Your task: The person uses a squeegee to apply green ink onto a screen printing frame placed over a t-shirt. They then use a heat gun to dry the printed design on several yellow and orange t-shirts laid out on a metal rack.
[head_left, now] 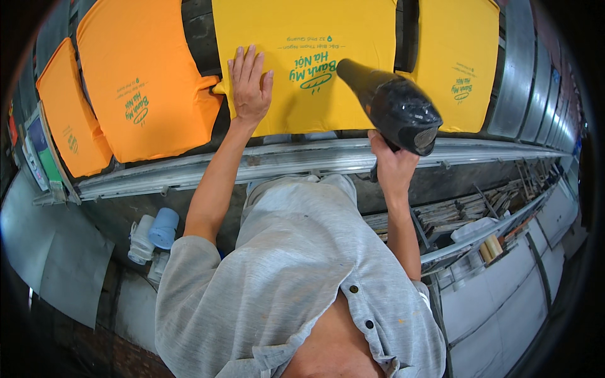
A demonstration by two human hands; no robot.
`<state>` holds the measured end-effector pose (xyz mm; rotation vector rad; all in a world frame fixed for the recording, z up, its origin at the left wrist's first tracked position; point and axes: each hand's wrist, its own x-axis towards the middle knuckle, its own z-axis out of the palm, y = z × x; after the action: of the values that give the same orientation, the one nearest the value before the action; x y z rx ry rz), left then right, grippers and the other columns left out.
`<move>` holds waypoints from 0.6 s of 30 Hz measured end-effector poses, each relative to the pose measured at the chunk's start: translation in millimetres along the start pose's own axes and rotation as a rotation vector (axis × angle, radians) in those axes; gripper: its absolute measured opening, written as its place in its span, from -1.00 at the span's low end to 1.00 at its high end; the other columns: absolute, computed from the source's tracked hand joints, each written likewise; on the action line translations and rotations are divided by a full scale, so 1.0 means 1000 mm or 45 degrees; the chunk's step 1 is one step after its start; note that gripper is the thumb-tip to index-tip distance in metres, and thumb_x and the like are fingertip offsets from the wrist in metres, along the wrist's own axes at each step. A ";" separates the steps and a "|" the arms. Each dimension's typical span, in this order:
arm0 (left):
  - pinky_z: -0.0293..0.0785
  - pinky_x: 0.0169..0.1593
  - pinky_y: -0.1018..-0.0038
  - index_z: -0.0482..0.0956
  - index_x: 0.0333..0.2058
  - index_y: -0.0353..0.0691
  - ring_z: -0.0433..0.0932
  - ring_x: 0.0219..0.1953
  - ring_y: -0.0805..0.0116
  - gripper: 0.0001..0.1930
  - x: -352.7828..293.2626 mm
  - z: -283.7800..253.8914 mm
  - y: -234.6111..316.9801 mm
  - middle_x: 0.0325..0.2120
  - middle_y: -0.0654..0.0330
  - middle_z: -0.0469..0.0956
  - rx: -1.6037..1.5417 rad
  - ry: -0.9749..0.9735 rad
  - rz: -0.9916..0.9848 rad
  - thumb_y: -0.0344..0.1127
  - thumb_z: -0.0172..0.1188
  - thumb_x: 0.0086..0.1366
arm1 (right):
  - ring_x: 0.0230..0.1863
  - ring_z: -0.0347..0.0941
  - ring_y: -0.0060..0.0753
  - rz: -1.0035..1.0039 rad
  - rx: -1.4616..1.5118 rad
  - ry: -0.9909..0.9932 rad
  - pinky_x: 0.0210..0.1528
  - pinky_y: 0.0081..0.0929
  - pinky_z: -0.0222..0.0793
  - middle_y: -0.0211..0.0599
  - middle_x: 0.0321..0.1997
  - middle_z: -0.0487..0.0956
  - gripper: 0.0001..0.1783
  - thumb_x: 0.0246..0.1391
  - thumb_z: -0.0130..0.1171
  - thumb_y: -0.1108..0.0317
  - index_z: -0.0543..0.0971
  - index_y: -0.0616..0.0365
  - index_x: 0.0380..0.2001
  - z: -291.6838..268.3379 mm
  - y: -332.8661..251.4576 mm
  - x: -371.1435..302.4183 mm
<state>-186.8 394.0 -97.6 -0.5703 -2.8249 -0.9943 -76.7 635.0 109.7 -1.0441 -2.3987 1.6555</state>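
Bright metal railing [283, 157] runs along the near edge of a long, dark tabletop [199, 31], where shirts are spread out side by side. Nearest the middle lies a yellow shirt [296, 63], its green print upside down from the wearer's viewpoint. The person's left hand [252, 88] rests palm down on the left part of that cloth, fingers straight and holding nothing. The right hand [394, 164] is wrapped around the handle of a black hair dryer [394, 104], whose nozzle points up and to the left, ending beside the green print; whether it touches the fabric cannot be told. To the right lies another yellow garment [457, 50] with a similar print, and beyond it are grey metal panels [520, 82]. On the left are a large orange shirt [142, 69] and, farther out, a smaller-looking orange piece [69, 120]. Below the railing, a blue container [164, 228] stands just beside a white one [141, 239] at the left, while long, thin strips [460, 214] lie piled at the right.
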 end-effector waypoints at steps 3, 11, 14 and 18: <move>-0.03 0.49 0.04 0.51 0.21 -0.32 0.13 0.48 -0.02 -0.54 0.001 0.000 0.000 0.35 0.04 0.37 0.014 -0.019 -0.010 -0.24 0.17 0.41 | -0.32 0.52 -0.56 0.025 0.057 0.032 -0.22 -0.50 0.44 -0.39 -0.32 0.65 -0.81 -0.03 0.32 0.58 0.65 0.31 -0.27 0.004 -0.005 0.015; -0.03 0.49 0.04 0.50 0.21 -0.35 0.16 0.47 -0.02 -0.53 0.001 -0.001 0.000 0.34 0.03 0.37 -0.029 -0.011 -0.027 -0.24 0.18 0.40 | -0.51 0.41 -0.63 -0.109 -0.054 -0.028 -0.44 -0.59 0.30 -0.40 -0.43 0.59 -0.81 0.06 0.33 0.51 0.62 0.35 -0.24 0.014 -0.006 0.038; -0.03 0.49 0.03 0.49 0.21 -0.36 0.17 0.46 0.00 -0.52 0.000 0.000 -0.002 0.34 0.01 0.36 -0.031 -0.004 -0.025 -0.22 0.15 0.41 | -0.50 0.41 -0.65 -0.121 -0.018 -0.078 -0.44 -0.59 0.30 -0.42 -0.43 0.59 -0.81 0.06 0.34 0.52 0.62 0.34 -0.23 0.023 -0.009 0.041; -0.02 0.49 0.03 0.43 0.25 -0.37 0.15 0.47 -0.03 -0.50 0.000 0.002 -0.003 0.36 -0.03 0.32 -0.058 0.039 -0.030 -0.18 0.08 0.46 | -0.49 0.37 -0.70 -0.155 -0.030 -0.224 -0.44 -0.60 0.28 -0.50 -0.46 0.56 -0.85 0.06 0.34 0.52 0.64 0.32 -0.27 0.041 -0.010 0.044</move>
<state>-187.5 393.2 -101.0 -0.5229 -2.7949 -1.0650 -132.2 623.7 86.5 -0.7674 -2.5366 1.7485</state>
